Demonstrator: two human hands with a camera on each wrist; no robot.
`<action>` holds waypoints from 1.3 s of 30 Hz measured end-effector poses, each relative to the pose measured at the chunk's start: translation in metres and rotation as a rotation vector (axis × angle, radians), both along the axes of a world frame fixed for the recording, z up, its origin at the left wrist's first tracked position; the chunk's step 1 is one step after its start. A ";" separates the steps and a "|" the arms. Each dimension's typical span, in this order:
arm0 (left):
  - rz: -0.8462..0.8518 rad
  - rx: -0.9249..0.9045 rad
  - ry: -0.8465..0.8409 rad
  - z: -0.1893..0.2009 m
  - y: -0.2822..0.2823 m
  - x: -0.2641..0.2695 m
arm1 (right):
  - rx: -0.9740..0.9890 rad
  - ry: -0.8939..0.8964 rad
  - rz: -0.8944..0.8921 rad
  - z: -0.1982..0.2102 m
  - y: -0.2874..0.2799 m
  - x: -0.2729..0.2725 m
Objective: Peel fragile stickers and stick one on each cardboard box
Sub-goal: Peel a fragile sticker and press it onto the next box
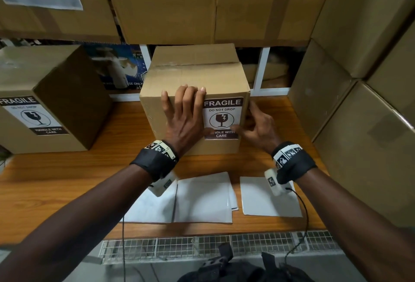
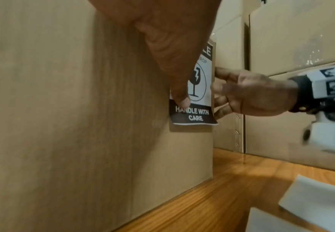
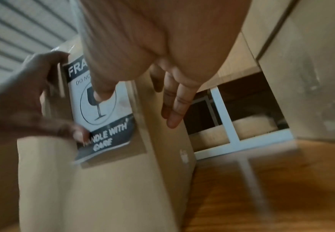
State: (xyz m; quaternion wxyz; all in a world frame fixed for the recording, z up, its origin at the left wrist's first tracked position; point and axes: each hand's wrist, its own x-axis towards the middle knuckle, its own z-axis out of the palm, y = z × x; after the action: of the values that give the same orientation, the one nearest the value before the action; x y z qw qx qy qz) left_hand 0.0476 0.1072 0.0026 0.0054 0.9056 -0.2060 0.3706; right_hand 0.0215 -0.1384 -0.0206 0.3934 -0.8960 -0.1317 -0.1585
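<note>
A brown cardboard box (image 1: 193, 75) stands mid-table. A fragile sticker (image 1: 222, 116) lies on the right half of its front face; its bottom edge curls slightly off the cardboard (image 2: 194, 120). My left hand (image 1: 185, 113) lies flat on the front face, fingertips at the top edge, and its thumb (image 2: 178, 87) presses the sticker's lower left. My right hand (image 1: 256, 124) is at the box's right edge. Its thumb (image 3: 103, 81) presses the sticker's middle, and its fingers (image 3: 174, 103) stretch along the box's right side.
A second box (image 1: 56, 93) with a fragile sticker (image 1: 33, 116) stands at the left. White backing sheets (image 1: 202, 198) (image 1: 269, 200) lie on the wooden table (image 1: 67, 180) near its front edge. Stacked cartons wall in the right side (image 1: 359, 102) and overhang the back (image 1: 202, 7).
</note>
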 end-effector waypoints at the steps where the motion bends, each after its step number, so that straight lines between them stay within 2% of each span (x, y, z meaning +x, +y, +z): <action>1: -0.012 0.001 0.014 -0.001 0.001 0.000 | 0.095 0.025 -0.008 0.003 0.005 -0.001; 4: -0.036 0.019 0.063 0.001 0.005 -0.001 | 0.278 0.167 -0.035 0.009 0.021 0.000; 6: -0.038 0.058 0.088 0.002 0.008 0.002 | 0.307 0.240 -0.085 0.008 0.028 0.003; 11: -0.051 0.083 0.110 0.000 0.008 0.004 | 0.207 0.268 -0.169 -0.002 0.027 0.006; 14: -0.073 0.050 0.039 0.000 0.009 0.001 | 0.040 0.267 -0.168 -0.004 0.019 0.004; 16: -0.083 0.024 -0.012 0.000 0.011 -0.004 | 0.047 0.278 -0.143 -0.006 0.015 0.002; 18: -0.026 -0.067 -0.013 -0.006 0.013 -0.015 | 0.125 0.289 -0.107 -0.006 0.014 -0.002; 21: 0.195 -0.405 0.085 -0.026 0.014 -0.041 | 0.204 0.339 -0.105 -0.005 0.016 -0.009; 24: 0.345 -0.838 0.339 -0.043 0.013 -0.058 | 0.240 0.399 -0.105 -0.005 0.018 -0.011; 26: 0.368 -0.994 0.469 -0.047 0.010 -0.056 | 0.253 0.411 -0.107 -0.007 0.020 -0.010; 30: 0.345 -1.080 0.508 -0.047 -0.002 -0.040 | 0.274 0.408 -0.130 -0.007 0.026 -0.004; 39: 0.477 -0.991 0.467 -0.043 -0.032 -0.032 | 0.243 0.351 -0.306 -0.015 0.036 0.013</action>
State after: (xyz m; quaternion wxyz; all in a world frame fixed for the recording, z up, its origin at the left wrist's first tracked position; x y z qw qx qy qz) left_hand 0.0154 0.0756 -0.0400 0.3889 0.8741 0.2071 0.2047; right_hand 0.0344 -0.1029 -0.0360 0.4863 -0.8654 0.0959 -0.0728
